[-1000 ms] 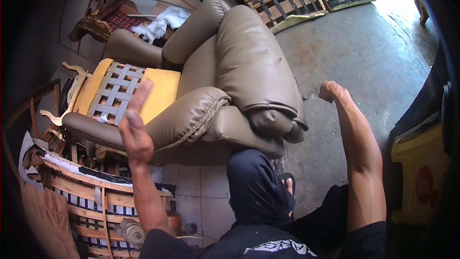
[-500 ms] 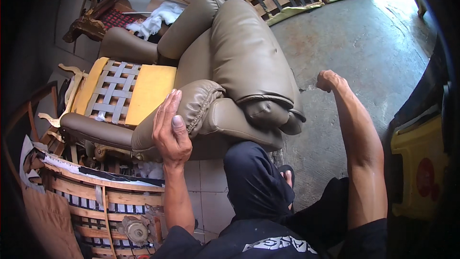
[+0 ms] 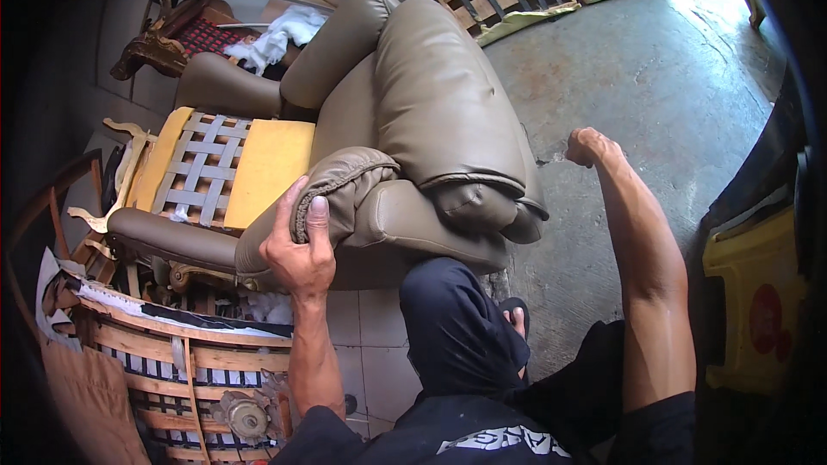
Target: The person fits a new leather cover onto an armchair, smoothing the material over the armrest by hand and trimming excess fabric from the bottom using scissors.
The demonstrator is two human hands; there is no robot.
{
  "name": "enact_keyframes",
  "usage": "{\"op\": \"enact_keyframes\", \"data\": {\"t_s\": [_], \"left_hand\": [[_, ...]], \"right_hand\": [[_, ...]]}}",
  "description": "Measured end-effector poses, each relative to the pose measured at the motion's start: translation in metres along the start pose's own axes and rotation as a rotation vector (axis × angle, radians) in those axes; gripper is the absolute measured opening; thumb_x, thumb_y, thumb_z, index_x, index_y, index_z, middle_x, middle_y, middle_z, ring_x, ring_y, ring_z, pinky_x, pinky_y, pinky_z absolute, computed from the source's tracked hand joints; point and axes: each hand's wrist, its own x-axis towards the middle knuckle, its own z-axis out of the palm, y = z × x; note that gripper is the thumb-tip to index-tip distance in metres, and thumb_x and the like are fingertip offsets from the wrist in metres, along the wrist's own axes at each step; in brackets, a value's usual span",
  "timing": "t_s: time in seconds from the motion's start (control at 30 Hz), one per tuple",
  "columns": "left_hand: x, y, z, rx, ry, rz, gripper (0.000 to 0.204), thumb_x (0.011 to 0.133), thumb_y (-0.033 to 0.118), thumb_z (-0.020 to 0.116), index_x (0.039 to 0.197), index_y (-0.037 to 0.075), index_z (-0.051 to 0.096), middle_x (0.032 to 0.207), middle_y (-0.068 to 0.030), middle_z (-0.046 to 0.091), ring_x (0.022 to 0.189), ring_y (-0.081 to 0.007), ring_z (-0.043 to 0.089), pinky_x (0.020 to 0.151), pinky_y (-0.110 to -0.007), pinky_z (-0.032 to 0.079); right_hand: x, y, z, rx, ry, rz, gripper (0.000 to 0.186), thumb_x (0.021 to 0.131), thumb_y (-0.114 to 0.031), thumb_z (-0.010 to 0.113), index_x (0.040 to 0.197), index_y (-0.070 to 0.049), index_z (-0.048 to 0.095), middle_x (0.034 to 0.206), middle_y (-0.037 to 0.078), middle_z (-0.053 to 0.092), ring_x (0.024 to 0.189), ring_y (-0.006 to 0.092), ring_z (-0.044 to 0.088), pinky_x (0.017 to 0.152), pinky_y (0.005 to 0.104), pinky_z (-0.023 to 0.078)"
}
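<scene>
The left hand point(image 3: 303, 257) grips the gathered, wrinkled near arm pad point(image 3: 349, 179) of a plump, leathery armchair point(image 3: 452, 103) before the knee point(image 3: 444, 293), while the right hand point(image 3: 591, 146) is a fist above mottled concrete floor point(image 3: 620, 77).

We see a black T-shirt point(image 3: 388, 439) with large white block lettering point(image 3: 504, 441) across the front, part of it lost in the folds. Its short sleeves, the left sleeve point(image 3: 314, 437) and the right sleeve point(image 3: 662, 426), are plain black and loose. Below, we make out dark navy trousers point(image 3: 457, 327), smooth over the rounded knee and creased down the shin. On one foot we note a dark open-toed sandal point(image 3: 512, 302). The left hand point(image 3: 301, 260) and right hand point(image 3: 593, 148) are bare, and we count both forearms point(image 3: 659, 327) bare too.
</scene>
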Motion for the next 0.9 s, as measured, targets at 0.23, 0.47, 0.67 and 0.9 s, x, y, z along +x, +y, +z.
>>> {"op": "enact_keyframes", "data": {"t_s": [0.23, 0.47, 0.67, 0.9], "left_hand": [[-0.006, -0.012, -0.010, 0.037, -0.165, 0.245, 0.060, 0.091, 0.036, 0.071, 0.135, -0.001, 0.056, 0.136, -0.0225, 0.058, 0.129, -0.0367, 0.054, 0.110, -0.045, 0.040], [-0.014, -0.088, -0.045, 0.316, -0.084, 0.266, 0.068, 0.074, 0.027, 0.080, 0.133, 0.003, 0.060, 0.129, -0.0234, 0.063, 0.123, -0.0377, 0.060, 0.105, -0.044, 0.045], [0.000, -0.108, -0.048, 0.168, -0.161, 0.199, 0.057, 0.067, 0.008, 0.081, 0.123, 0.004, 0.069, 0.106, -0.0194, 0.074, 0.102, -0.0294, 0.073, 0.086, -0.035, 0.056], [0.007, -0.107, -0.047, 0.096, -0.165, 0.237, 0.058, 0.069, 0.011, 0.082, 0.124, 0.003, 0.068, 0.110, -0.0195, 0.073, 0.102, -0.0310, 0.072, 0.088, -0.035, 0.055]], "right_hand": [[0.005, 0.003, 0.000, -0.022, -0.021, 0.033, 0.033, 0.088, -0.009, 0.051, 0.114, -0.008, 0.072, 0.123, 0.016, 0.068, 0.117, 0.0327, 0.065, 0.092, 0.0419, 0.055], [0.013, 0.001, 0.008, -0.013, 0.012, -0.010, 0.030, 0.087, -0.012, 0.054, 0.110, -0.005, 0.073, 0.110, 0.018, 0.073, 0.105, 0.0306, 0.071, 0.086, 0.0408, 0.056], [0.053, 0.033, 0.021, -0.069, -0.024, -0.030, 0.032, 0.088, -0.019, 0.050, 0.095, -0.001, 0.075, 0.093, 0.017, 0.075, 0.084, 0.0285, 0.074, 0.074, 0.0419, 0.057], [0.063, 0.050, 0.026, -0.090, -0.005, -0.058, 0.031, 0.088, -0.018, 0.049, 0.095, -0.002, 0.075, 0.093, 0.016, 0.075, 0.081, 0.0268, 0.074, 0.071, 0.0406, 0.058]]}}
